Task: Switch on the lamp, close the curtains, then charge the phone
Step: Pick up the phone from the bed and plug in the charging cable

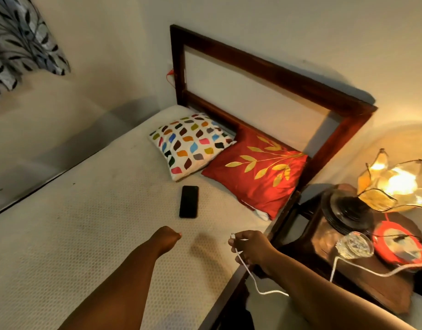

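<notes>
A black phone [189,201] lies face up on the white mattress [86,234], just below the two pillows. My left hand [168,236] hovers over the mattress below the phone, fingers curled with nothing in them. My right hand [251,246] pinches the plug end of a white charging cable [247,267] at the bed's right edge; the cable trails back to the bedside table. The flower-shaped lamp [393,184] glows on that table. A leaf-patterned curtain [19,44] hangs at the top left.
A white pillow with coloured leaves [188,144] and a red pillow with gold leaves [257,172] lean on the dark wooden headboard [264,67]. The wooden bedside table [324,258] also carries a glass dish [354,245] and a red round mat [400,248].
</notes>
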